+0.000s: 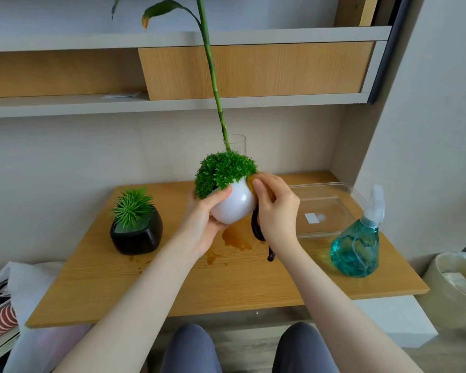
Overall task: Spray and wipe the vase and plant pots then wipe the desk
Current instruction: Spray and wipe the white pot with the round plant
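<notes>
My left hand [203,222] grips a round white pot [236,204] with a bushy green plant, lifted and tilted above the wooden desk [226,278]. My right hand [276,211] presses a yellow cloth [250,181] against the pot's right side; a dark strip [257,230] dangles below that hand. A black pot [136,234] with a spiky green plant stands on the desk's left. Behind the white pot a clear glass vase [238,144] holds a tall green stalk. A teal spray bottle [357,243] stands at the right.
A clear plastic tray [342,224] lies at the desk's back right. Wet patches [236,239] show on the desk under the hands. Shelves hang above. A bin [452,289] sits at the right, stacked items at the lower left, and my knees are below the desk edge.
</notes>
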